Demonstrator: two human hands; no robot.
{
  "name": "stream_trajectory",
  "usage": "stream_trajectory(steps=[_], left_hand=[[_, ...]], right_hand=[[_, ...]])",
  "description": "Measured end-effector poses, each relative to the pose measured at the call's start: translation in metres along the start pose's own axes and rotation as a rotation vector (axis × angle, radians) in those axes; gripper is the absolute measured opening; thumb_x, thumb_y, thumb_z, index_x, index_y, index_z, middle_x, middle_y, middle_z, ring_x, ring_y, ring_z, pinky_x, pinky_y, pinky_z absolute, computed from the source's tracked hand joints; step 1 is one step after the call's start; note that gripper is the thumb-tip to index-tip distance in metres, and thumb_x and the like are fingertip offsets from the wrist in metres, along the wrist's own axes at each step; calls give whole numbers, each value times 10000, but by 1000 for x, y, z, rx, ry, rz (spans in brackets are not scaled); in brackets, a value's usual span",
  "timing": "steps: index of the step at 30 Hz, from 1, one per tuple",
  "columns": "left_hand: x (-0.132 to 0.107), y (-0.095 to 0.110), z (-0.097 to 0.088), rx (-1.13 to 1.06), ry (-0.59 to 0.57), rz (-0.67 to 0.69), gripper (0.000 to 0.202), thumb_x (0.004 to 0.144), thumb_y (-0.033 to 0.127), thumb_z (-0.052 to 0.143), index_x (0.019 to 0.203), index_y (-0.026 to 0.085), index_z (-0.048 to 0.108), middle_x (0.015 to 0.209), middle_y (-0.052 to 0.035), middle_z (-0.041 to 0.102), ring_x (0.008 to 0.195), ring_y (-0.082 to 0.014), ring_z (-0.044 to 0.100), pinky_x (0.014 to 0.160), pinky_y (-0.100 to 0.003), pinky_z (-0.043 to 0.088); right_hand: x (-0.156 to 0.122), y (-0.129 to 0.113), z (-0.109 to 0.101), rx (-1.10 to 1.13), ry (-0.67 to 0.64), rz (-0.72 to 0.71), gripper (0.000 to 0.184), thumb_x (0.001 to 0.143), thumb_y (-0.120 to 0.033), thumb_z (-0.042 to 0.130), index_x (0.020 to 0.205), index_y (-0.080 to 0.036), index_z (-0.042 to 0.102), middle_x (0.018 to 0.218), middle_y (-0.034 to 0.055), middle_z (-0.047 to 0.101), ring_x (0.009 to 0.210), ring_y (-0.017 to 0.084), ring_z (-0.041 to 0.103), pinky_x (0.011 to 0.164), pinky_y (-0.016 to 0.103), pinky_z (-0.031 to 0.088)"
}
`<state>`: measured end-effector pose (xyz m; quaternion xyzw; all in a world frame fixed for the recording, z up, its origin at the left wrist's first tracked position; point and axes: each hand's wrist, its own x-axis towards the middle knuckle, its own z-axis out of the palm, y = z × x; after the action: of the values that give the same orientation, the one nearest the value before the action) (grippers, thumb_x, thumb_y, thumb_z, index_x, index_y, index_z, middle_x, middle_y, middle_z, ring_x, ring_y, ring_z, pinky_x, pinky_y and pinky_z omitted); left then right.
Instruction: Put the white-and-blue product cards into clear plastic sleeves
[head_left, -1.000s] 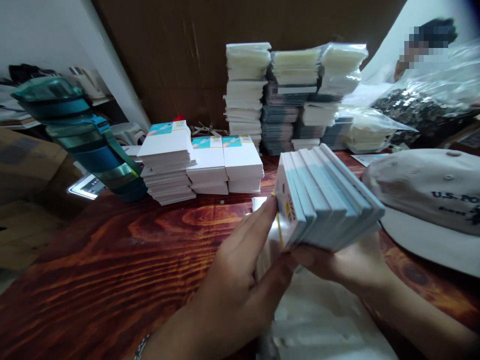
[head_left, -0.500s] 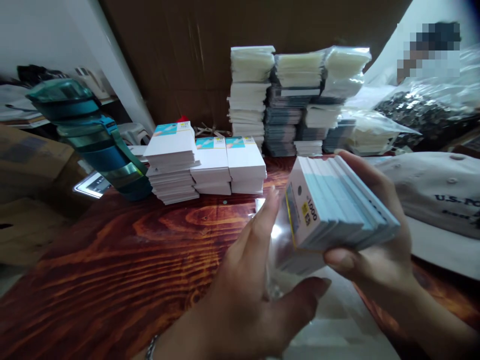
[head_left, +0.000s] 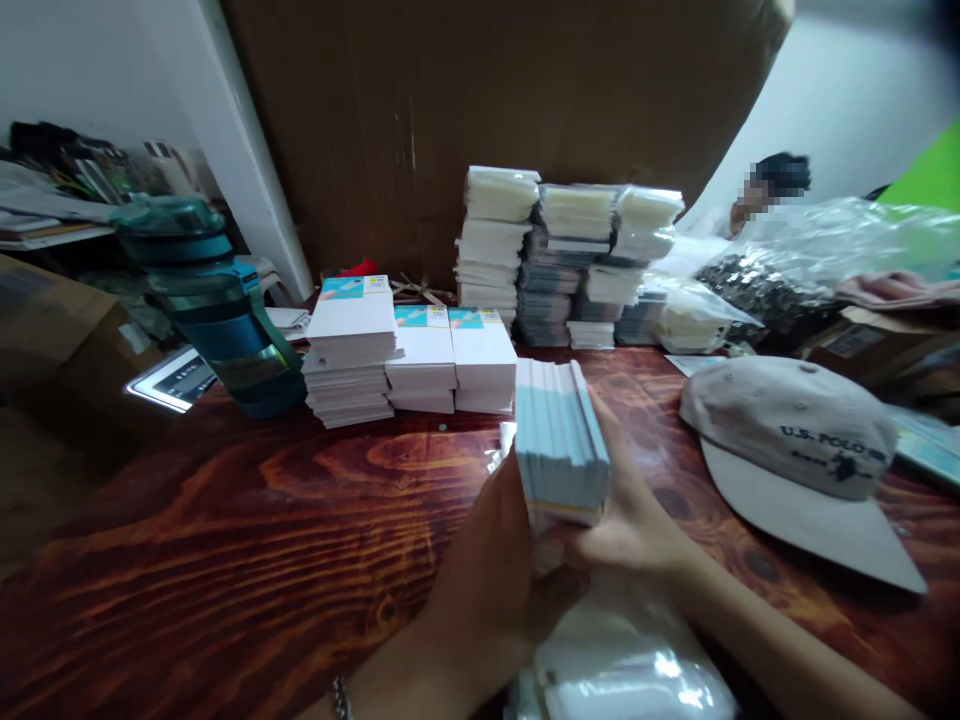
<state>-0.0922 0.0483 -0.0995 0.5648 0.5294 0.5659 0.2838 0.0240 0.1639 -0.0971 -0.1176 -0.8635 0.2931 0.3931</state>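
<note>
A thick stack of white and light-blue cards (head_left: 559, 430), with a yellow band near its lower end, is upright in front of me. My right hand (head_left: 634, 510) is closed around its right side, the thumb across the lower front. Along the stack's left side lies my left hand (head_left: 487, 550), closed against it with the thumb below; some of its fingers are hidden behind the cards. Under both hands rests a clear plastic bag (head_left: 622, 640) with pale contents that I cannot make out. Further back stand piles of similar white cards (head_left: 424, 345) with blue and yellow tops.
Taller piles of bagged card packs (head_left: 495, 240) rise behind. On the left is a teal bottle (head_left: 217, 310) beside a lit phone screen (head_left: 176, 378). To the right lies a beige cap (head_left: 787, 430) on the wooden table (head_left: 247, 540). A person (head_left: 776, 185) is in the background.
My right hand has brought the card stack left and turned it more upright. My left hand, open beside it before, has closed on its left side. The view has shifted.
</note>
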Motion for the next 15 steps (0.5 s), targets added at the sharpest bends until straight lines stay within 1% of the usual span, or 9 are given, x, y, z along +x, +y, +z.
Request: stream_trajectory(steps=[3,6,8,11,13,15], left_hand=[[-3,-6,3,153,26,21,720,657,112,687,1323,256,454,1323,-90,549,1216,-324,496,1028,-459,394],[-3,-7,5,264,24,46,652,673,125,644,1286,237,453,1255,-99,570,1163,-295,530,972,-460,441],[-3,-5,5,333,28,53,599,689,139,617,1260,211,452,1215,-119,586,1127,-294,552,935,-479,466],[-5,-3,4,429,39,58,582,727,183,612,1278,173,425,1275,-178,560,1190,-334,519,950,-538,453],[-6,-2,5,450,31,55,594,744,192,613,1299,168,404,1316,-195,537,1226,-344,497,964,-552,445],[-7,-2,7,439,31,65,612,746,201,631,1309,181,393,1319,-182,541,1220,-332,505,965,-542,449]], right_hand=[[0,-2,2,178,-42,50,1040,744,-426,723,1529,-238,68,1435,136,430,1300,299,444,1072,474,390],[4,-7,1,255,-29,77,1038,713,-345,763,1517,-276,111,1434,116,422,1283,305,453,1063,467,395],[10,-14,-3,284,-8,99,1015,714,-345,772,1505,-308,137,1415,104,442,1251,304,482,1040,460,419],[19,-28,-12,358,48,157,1001,707,-424,782,1491,-322,167,1285,96,522,1128,302,561,973,468,470],[23,-35,-18,395,80,197,1024,673,-469,805,1482,-323,196,1243,92,524,1123,312,555,986,486,452],[22,-38,-22,411,88,216,1030,652,-475,824,1474,-340,217,1299,90,485,1196,322,506,1041,496,397]])
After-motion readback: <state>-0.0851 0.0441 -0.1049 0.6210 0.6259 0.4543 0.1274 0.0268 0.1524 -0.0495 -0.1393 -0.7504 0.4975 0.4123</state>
